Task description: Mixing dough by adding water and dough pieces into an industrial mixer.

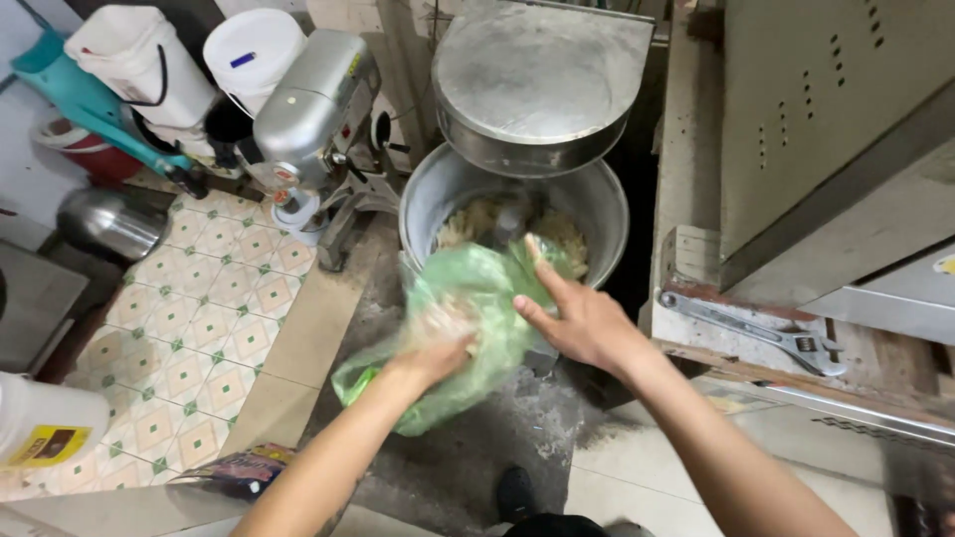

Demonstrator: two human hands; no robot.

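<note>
Big steel cabinet on the right, perforated panel, cut off by the frame edge. Floor mixer at centre: dull grey metal head, rounded, top cut off; it hides the back of the round steel bowl under it. Pale lumpy mix in the bowl, partly hidden by the head and bag, hard to tell what it is. Smaller shiny stand mixer to the left, beside white plastic buckets. Patterned floor tiles, worn concrete near the bowl.

Thin, crumpled, see-through green plastic bag sits at the bowl's near rim, in both hands. Left hand is blurred, pushed into the bag's lower side, seems clenched on the plastic. Right hand is loose, fingers spread, pressing flat on the bag's upper right edge. Adjustable wrench, steel, lies on the wooden ledge to the right.
</note>
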